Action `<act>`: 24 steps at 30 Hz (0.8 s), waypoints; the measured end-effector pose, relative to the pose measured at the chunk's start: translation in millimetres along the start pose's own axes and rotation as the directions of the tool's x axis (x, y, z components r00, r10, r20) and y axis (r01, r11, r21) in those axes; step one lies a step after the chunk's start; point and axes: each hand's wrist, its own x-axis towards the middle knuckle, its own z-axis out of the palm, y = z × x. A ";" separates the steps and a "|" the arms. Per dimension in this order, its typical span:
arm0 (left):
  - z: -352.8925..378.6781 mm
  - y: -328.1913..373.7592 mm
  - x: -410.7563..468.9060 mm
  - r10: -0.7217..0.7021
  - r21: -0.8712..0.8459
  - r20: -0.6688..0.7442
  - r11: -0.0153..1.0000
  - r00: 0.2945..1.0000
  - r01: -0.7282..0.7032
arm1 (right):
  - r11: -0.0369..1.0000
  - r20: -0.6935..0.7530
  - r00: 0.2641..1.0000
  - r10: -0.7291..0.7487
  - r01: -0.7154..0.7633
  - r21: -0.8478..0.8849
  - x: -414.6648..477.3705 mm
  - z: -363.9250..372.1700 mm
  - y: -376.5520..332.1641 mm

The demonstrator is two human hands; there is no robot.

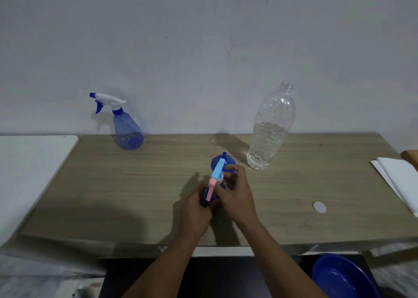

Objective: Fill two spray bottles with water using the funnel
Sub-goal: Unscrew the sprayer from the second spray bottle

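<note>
Left hand, right hand grip spray bottle; funnel just behind.

a single head-worn wide-angle view looks forward and down over the table, close above it, facing the wall.

Shown as two hands and two forearms only: left hand on left forearm, right hand on right forearm. Bare throughout, from fingertips across the wrists and along the full visible length of both forearms. Cut off at the lower frame edge; beyond that line, cannot tell what is worn.
</note>
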 end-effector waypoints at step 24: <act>3.1 -14.1 6.1 0.058 -0.058 -0.021 0.997 0.998 -0.059 | 0.990 0.029 0.997 -0.068 0.071 -0.125 3.7 -5.1 -10.1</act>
